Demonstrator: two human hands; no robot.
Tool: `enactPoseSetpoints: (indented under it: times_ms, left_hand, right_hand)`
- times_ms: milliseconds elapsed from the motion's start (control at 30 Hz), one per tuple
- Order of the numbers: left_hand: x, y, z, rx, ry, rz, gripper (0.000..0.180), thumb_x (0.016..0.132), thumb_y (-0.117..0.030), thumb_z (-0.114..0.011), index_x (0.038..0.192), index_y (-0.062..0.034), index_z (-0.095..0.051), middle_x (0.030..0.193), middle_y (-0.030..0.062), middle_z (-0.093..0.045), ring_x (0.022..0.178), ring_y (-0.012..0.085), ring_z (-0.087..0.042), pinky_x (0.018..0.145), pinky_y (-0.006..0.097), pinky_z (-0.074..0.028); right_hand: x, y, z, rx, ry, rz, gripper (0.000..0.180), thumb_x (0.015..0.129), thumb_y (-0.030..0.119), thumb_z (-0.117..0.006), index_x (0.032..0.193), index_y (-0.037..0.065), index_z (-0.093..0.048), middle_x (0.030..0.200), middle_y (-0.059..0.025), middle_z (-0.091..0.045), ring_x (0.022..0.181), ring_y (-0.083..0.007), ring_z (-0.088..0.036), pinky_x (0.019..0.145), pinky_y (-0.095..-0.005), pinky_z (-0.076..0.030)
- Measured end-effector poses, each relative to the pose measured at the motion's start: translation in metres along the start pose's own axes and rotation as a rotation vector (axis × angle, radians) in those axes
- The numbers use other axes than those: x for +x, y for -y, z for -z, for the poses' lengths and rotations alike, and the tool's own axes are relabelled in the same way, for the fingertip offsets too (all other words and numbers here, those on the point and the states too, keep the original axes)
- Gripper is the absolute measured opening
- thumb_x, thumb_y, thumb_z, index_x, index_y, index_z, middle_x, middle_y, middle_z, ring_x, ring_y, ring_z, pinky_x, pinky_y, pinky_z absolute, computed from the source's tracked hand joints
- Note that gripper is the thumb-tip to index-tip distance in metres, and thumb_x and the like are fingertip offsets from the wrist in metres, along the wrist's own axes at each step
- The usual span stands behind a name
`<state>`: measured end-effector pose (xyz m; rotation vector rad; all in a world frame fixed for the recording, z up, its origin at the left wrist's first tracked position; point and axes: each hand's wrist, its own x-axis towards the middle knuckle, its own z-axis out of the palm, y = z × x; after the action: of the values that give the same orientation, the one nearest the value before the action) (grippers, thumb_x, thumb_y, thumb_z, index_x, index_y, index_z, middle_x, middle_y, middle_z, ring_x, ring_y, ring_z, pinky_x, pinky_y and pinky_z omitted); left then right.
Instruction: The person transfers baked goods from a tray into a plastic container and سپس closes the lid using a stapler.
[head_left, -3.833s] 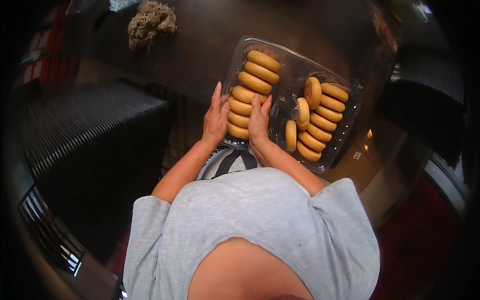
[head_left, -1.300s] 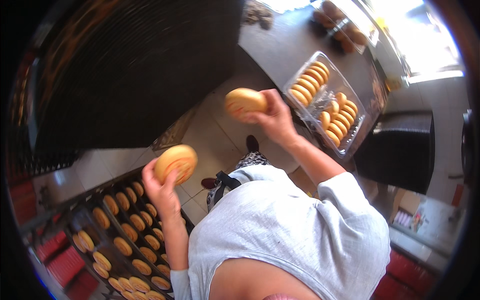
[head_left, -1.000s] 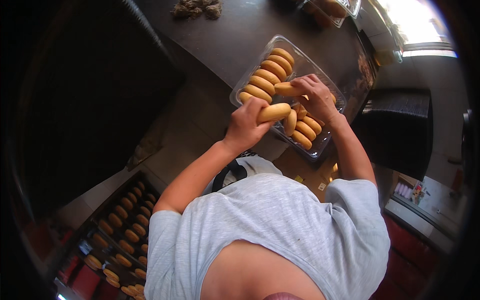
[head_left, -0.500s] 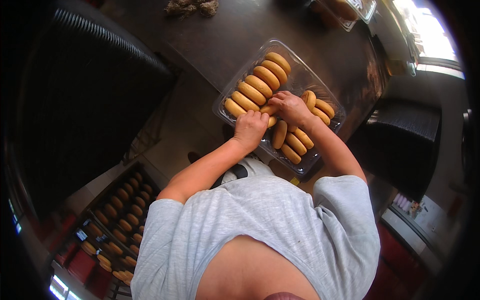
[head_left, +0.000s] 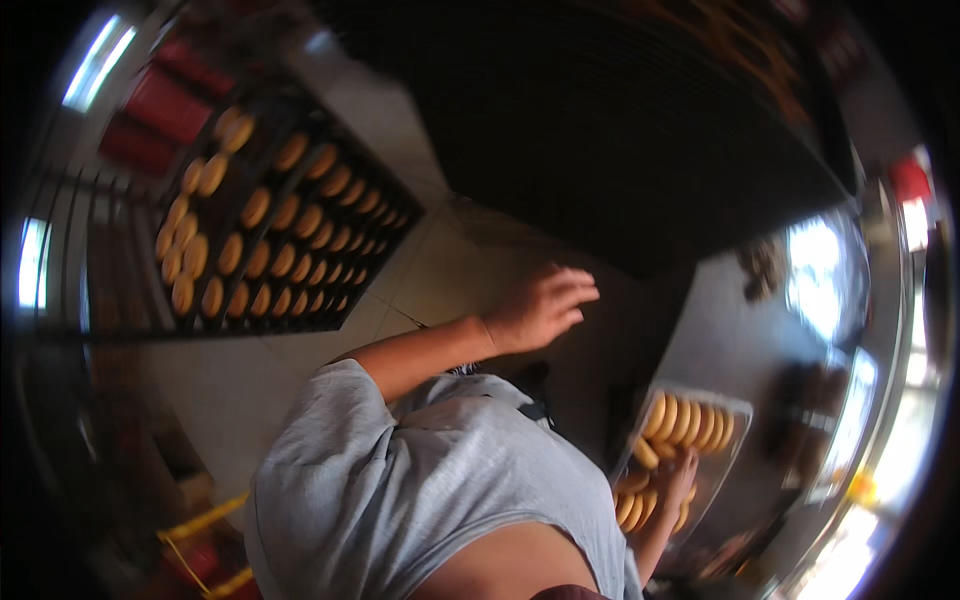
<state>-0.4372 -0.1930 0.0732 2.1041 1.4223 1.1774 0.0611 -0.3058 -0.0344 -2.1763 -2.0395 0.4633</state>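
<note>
On the far left we see a dark rack tray [head_left: 345, 175] filled with rows of golden buns [head_left: 255, 207], standing well apart from both our hands. Our left hand [head_left: 540, 305] hangs in the air over the tiled floor [head_left: 440, 275], fingers [head_left: 572, 293] spread and loosely curled, holding nothing. Further right, a clear plastic tray [head_left: 738, 412] lies on the grey table [head_left: 740, 340] with packed buns [head_left: 685, 422] standing on edge. Our right hand [head_left: 678, 478] rests on the buns in it; we cannot tell whether its fingers pinch one. With our view swung away, we judge the right hand could knock the upright buns flat or nudge the tray toward the table edge.
</note>
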Motion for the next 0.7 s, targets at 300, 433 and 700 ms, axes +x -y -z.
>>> enactPoseSetpoints:
  times_ms: [300,433,700]
  left_hand:
    - [-0.129,0.214,0.391,0.537,-0.998,0.636,0.028,0.086,-0.016,-0.070,0.113,-0.0083,-0.063,0.106,0.0116,-0.069,0.097,0.0240,-0.066,0.083,0.036,-0.052]
    - [-0.153,0.262,0.479,0.979,-0.772,1.245,0.048,0.087,-0.042,-0.065,0.121,-0.0092,-0.058,0.114,0.0200,-0.066,0.110,0.0414,-0.059,0.095,0.051,-0.045]
    - [-0.142,0.384,0.572,1.012,-0.256,1.067,0.065,0.091,-0.058,-0.042,0.125,-0.0058,-0.058,0.123,0.0206,-0.061,0.118,0.0380,-0.056,0.098,0.050,-0.040]
  right_hand:
    - [0.032,0.037,-0.006,-0.546,0.229,-0.353,0.048,0.081,0.016,-0.062,0.127,0.008,-0.050,0.133,-0.0156,-0.052,0.121,-0.0375,-0.049,0.097,-0.0488,-0.045]
    - [0.038,0.035,-0.006,-0.461,0.179,-0.407,0.064,0.076,0.029,-0.070,0.132,0.004,-0.049,0.124,-0.0231,-0.059,0.120,-0.0394,-0.051,0.102,-0.0468,-0.041]
    - [0.016,0.001,-0.029,-0.652,0.134,-0.452,0.047,0.090,0.040,-0.052,0.129,0.013,-0.056,0.119,-0.0142,-0.063,0.107,-0.0367,-0.060,0.095,-0.0487,-0.044]
